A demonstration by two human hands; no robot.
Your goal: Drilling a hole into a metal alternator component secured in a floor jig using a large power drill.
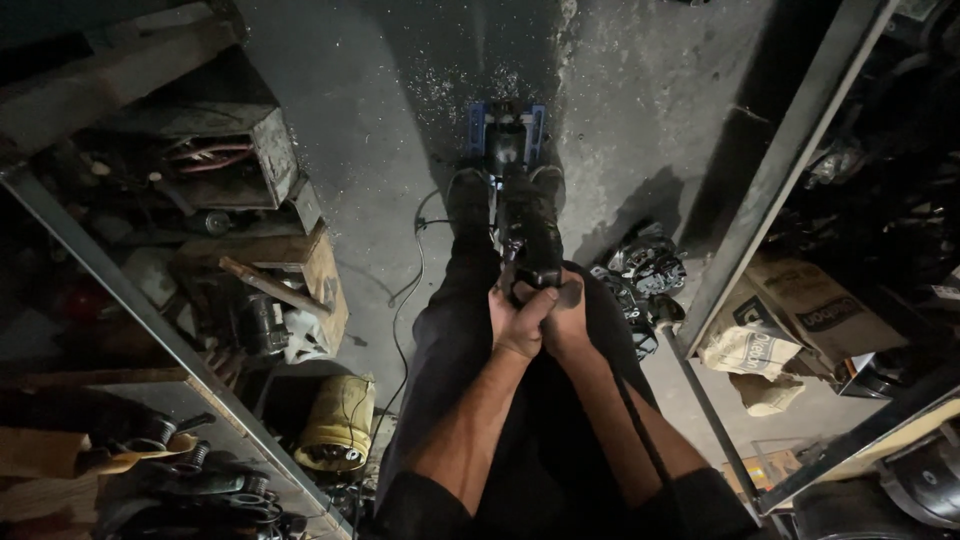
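i'm standing on a gritty grey concrete floor (370, 120) between cluttered metal shelves (130, 300), clenching my left hand (517, 320) and right hand (566, 318) around a black power tool's handle (530, 240) at frame centre.

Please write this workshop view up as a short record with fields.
left hand: left hand wrapped around the dark tool's handle
right hand: right hand clasped against the left on the same handle
tool: dark power tool pointing down to a blue base
floor: grey concrete floor with shavings
cable: thin cable beside the leg
surroundings: cluttered metal shelves, yellow bag
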